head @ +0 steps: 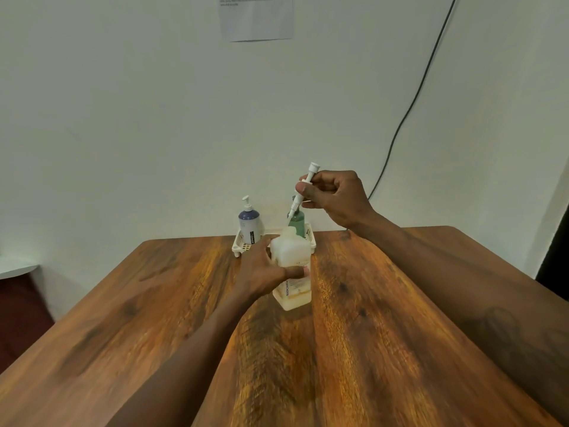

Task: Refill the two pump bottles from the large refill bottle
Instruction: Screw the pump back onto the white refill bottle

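Note:
A large translucent white refill bottle (292, 291) stands on the wooden table (385, 334). My left hand (264, 269) grips its body from the left, thumb across the label. My right hand (334, 195) pinches a white pump stem (303, 192) raised above the bottle, with its thin tube slanting down toward the bottle's neck. Behind, a white basket (243, 246) holds a blue-topped pump bottle (250, 221) on the left and a green pump bottle (297, 221) on the right, partly hidden by the refill bottle and the stem.
The basket stands at the table's far edge against a white wall. A black cable (412, 103) runs down the wall to the right. A paper sheet (255, 18) hangs on the wall above. A dark red seat (21, 315) is at the left.

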